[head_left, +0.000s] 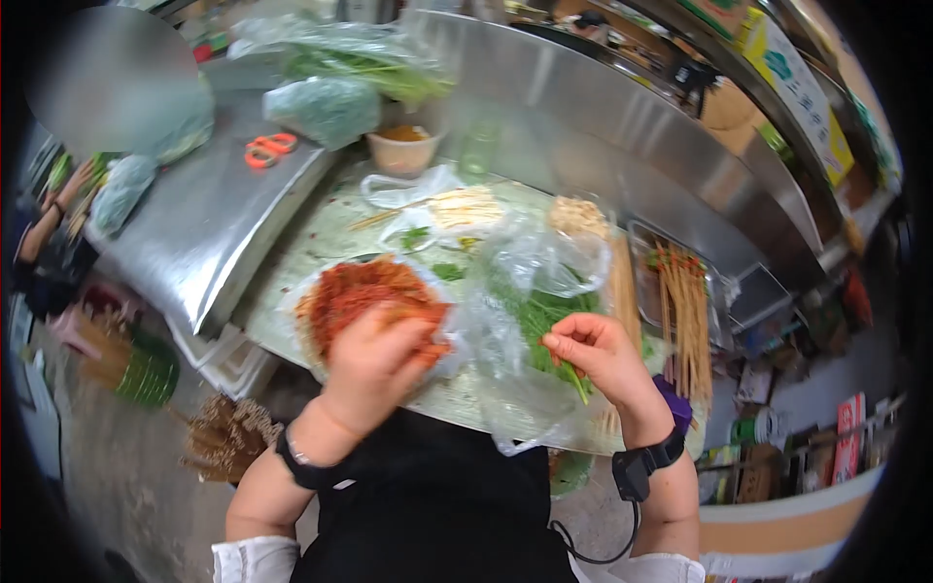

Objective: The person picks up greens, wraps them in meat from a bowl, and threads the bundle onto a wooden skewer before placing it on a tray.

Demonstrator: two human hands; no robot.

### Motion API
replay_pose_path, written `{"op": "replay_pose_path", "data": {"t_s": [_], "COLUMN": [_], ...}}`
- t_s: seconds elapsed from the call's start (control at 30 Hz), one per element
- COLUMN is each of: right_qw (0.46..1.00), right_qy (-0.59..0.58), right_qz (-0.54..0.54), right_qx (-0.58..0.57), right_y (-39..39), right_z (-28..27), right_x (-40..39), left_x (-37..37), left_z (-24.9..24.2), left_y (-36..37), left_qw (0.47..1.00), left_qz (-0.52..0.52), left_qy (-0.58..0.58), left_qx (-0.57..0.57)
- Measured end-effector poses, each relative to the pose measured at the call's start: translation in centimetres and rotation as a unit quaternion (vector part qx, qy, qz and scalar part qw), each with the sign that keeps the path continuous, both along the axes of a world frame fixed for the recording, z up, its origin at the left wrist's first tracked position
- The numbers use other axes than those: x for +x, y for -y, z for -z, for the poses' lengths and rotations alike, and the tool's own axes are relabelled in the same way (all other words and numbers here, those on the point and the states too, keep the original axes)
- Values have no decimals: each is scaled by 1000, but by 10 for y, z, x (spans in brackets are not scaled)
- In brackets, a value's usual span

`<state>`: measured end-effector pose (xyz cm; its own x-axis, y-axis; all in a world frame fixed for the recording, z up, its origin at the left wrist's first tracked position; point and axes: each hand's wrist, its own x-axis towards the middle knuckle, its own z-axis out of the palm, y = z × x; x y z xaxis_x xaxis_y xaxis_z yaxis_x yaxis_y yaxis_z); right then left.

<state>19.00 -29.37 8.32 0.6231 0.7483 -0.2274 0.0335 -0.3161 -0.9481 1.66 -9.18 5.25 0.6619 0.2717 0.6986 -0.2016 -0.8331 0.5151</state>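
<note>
— What did you have on the head camera at that moment?

— I was looking down over a round table [321, 233] wrapped in plastic film. The left hand [374, 360] lay over the near edge of a bowl of red shredded food [360, 291], fingers curled down into the strands. I could not tell whether it was actually gripping any of it, because the back of the hand covered the fingertips.

— And the right?

— The right hand [603, 355] had its fingers drawn narrow, pinched on a green stem at the mouth of a clear plastic bag of greens [535, 311]. The bag lay on the table just right of the bowl, its loose film bunched between the two hands and touching the bowl's rim.

— What else was around?

— Beyond the bag, a second clear bag held pale sticks [466, 206], and a metal tray of bamboo skewers [685, 311] sat at the table's right edge. A tan tub with orange powder [401, 148] stood at the far side. On the steel counter [194, 233] to the left I saw orange scissors [269, 149] and bagged leafy greens [326, 107]. Each wrist wore a black band, with a cable hanging from the right one. Another person's arm [49, 228] showed at the far left, well apart from the table.
</note>
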Motion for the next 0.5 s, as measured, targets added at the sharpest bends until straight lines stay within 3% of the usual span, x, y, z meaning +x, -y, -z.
{"op": "replay_pose_path", "data": {"t_s": [0.07, 0.17, 0.23, 0.3, 0.33, 0.37, 0.4, 0.47, 0.5], "right_qw": [997, 993, 990, 993, 993, 993, 993, 992, 991], "right_qy": [18, 47, 89, 51, 11, 10, 13, 15, -3], "right_qz": [-72, -112, -102, -89, -76, -74, -96, -119, -119], "right_qx": [9, 11, 34, 63, 89, 87, 68, 51, 56], "right_y": [-20, -40, -47, -52, -54, -56, -60, -67, -70], "right_z": [-3, -2, 1, 1, 2, 5, 11, 16, 16], "right_x": [-16, -33, -41, -43, -45, -46, -48, -52, -55], "left_x": [9, 12, 7, 1, -4, -7, -7, -9, -11], "left_z": [-1, -1, 7, 10, 13, 15, 19, 25, 23], "left_y": [5, 3, -4, -11, -14, -15, -14, -14, -15], "left_qw": [998, 987, 991, 995, 966, 834, 833, 752, 765], "left_qz": [31, -2, -6, -1, 109, 207, 208, 261, 248], "left_qy": [0, -31, -35, -37, -124, -200, -202, -113, -117], "left_qx": [62, 158, 125, 92, -199, -470, -471, -594, -583]}}
